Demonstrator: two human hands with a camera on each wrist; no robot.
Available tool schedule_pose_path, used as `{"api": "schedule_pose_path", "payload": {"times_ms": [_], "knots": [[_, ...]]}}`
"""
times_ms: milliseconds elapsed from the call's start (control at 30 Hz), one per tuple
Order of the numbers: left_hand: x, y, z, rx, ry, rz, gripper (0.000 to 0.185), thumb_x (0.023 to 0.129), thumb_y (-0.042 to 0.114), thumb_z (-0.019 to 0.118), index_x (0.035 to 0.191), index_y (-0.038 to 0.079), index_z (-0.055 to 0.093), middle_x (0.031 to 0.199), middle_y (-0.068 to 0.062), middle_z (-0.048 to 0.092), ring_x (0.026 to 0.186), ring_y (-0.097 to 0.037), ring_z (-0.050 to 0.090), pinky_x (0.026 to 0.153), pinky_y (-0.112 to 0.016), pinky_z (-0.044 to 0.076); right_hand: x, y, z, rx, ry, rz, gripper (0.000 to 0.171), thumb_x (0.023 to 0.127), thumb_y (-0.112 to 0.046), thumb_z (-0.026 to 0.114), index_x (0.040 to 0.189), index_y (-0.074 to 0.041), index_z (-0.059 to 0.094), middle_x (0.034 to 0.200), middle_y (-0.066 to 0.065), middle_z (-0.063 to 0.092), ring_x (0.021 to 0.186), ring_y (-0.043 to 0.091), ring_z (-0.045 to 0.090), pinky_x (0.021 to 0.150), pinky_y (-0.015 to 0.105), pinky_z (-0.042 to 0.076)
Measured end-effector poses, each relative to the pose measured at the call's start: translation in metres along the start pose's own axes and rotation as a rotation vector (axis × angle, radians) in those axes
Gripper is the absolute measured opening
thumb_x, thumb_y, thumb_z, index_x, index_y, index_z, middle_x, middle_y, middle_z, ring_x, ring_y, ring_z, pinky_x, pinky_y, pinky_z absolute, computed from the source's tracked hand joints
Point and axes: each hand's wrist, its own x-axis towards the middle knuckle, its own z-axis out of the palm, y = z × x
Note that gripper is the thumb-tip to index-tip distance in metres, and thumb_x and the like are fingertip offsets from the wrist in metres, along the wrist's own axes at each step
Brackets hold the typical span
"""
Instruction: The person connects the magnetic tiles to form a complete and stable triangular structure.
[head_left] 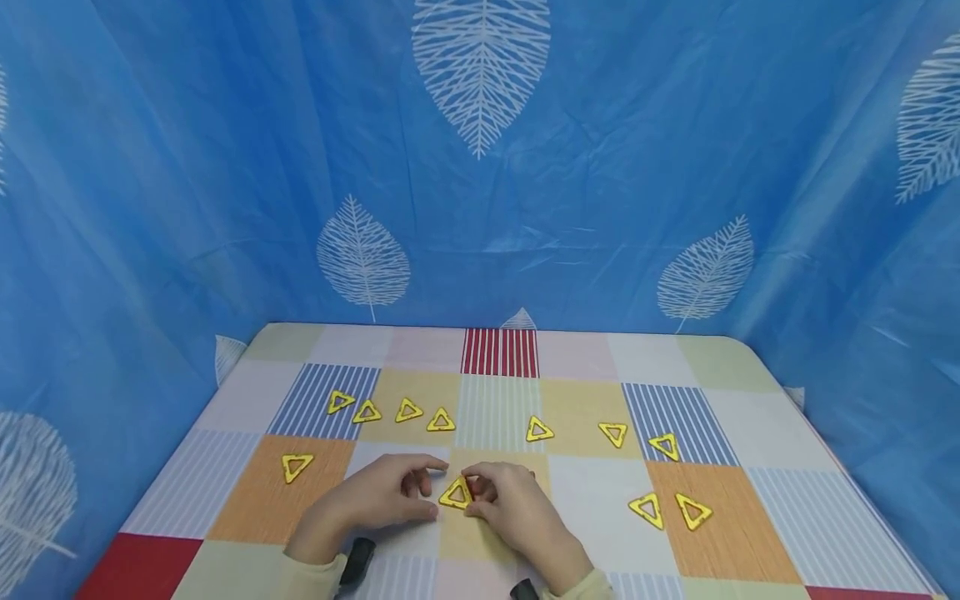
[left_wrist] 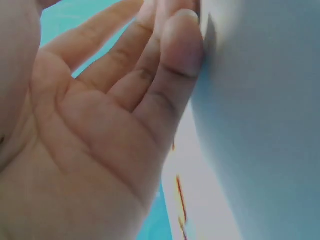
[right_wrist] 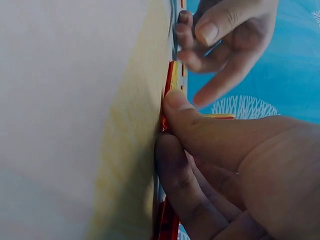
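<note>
Near the front middle of the table lies a flat yellow triangle with an open centre. My right hand pinches its right side. In the right wrist view the thumb presses on this triangle, seen edge-on with a red side face, and a finger curls just below. Under those fingers a red-edged piece shows in part. My left hand hovers at the other side of the triangle, thumb and fingers loosely bent with a gap between them. Its palm holds nothing in the left wrist view.
Several like triangles lie scattered on the patchwork cloth: a row at the back left ending in one triangle, a lone triangle at left, and others at right, including one triangle. A blue leaf-print curtain surrounds the table.
</note>
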Motion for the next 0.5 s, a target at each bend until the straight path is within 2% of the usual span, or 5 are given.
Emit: {"api": "schedule_pose_path", "payload": {"times_ms": [267,500], "knots": [[-0.038,-0.016,-0.036,0.013,0.158,-0.080,0.039,0.090,0.018,0.078,0.126,0.008,0.068,0.095,-0.001,0.061,0.075,-0.015,0.057,0.064,-0.029,0.049,0.000,-0.001,0.003,0.009,0.037,-0.030,0.036,0.076,-0.004,0.086,0.110,-0.002,0.073,0.084,-0.006,0.068,0.070,-0.002,0.060,0.065,0.022,0.051],[-0.069,-0.034,-0.063,-0.003,0.295,-0.169,0.040,0.088,0.013,0.079,0.125,0.005,0.068,0.098,-0.006,0.062,0.081,-0.020,0.058,0.066,-0.029,0.050,-0.002,0.000,0.002,0.008,0.038,-0.027,0.037,0.076,-0.006,0.087,0.110,-0.003,0.073,0.084,-0.006,0.068,0.070,-0.001,0.061,0.065,0.023,0.051]]}}
